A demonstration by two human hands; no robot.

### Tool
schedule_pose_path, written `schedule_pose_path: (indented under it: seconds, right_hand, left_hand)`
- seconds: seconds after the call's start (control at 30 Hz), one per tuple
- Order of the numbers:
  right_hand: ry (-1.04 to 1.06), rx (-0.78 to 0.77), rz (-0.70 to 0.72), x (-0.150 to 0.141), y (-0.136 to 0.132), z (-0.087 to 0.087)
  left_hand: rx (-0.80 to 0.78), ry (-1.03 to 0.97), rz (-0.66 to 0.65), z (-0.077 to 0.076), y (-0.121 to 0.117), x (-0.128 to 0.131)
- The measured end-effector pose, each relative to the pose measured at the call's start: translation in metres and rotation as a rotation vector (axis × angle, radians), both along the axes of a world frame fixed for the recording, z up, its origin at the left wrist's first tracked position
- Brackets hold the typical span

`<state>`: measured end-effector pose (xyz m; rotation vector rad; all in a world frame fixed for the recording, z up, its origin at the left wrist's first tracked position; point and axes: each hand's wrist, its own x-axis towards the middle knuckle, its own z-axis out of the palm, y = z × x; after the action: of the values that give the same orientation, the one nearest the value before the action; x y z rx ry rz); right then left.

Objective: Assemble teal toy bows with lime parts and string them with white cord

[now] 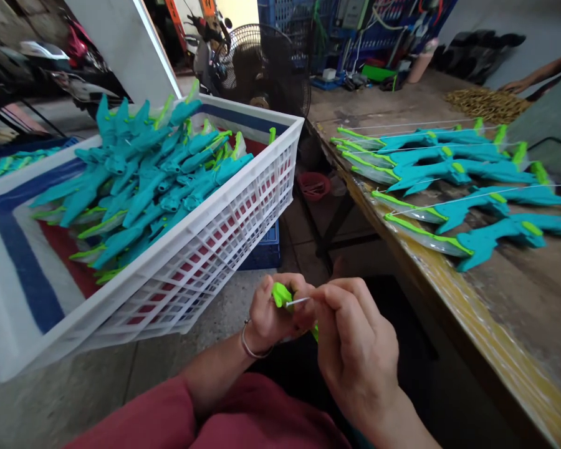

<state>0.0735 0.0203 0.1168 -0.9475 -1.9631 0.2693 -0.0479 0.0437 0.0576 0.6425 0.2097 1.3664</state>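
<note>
My left hand [280, 312] is closed round a lime-green plastic piece [281, 294], whose tip sticks out between thumb and fingers. Another bit of lime green shows below, partly covered by my hands. Between the fingertips of my right hand [355, 343] is a thin white string [299, 301] that runs to the green tip. A sliver of teal shows beneath my right forearm; most of what lies under my hands is hidden. On the table to the right lie several teal toy bows [477, 199] with lime-green limbs and white strings.
A white plastic crate [257, 193] at the left is heaped with teal and green toy bow parts [149, 168]. The wooden table [509, 293] has a yellow taped edge. Behind stand a fan [262, 68] and a red bowl [314, 186]. Another person's hand [518, 84] rests near a brownish pile [486, 105].
</note>
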Motion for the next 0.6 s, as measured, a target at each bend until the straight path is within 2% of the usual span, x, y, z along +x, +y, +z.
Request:
schedule_pose_path:
  seconds: [0.27,0.6]
  right_hand:
    - [0.022,-0.012,0.012,-0.0051,0.0012,-0.0092]
    - [0.033,-0.039,0.012,-0.0033,0.0017,-0.0101]
  left_hand:
    - [-0.091,0.078,0.072,0.0017,-0.0002,0.0006]
    - [-0.113,0.126,0.058,0.0013,0.0011,0.0027]
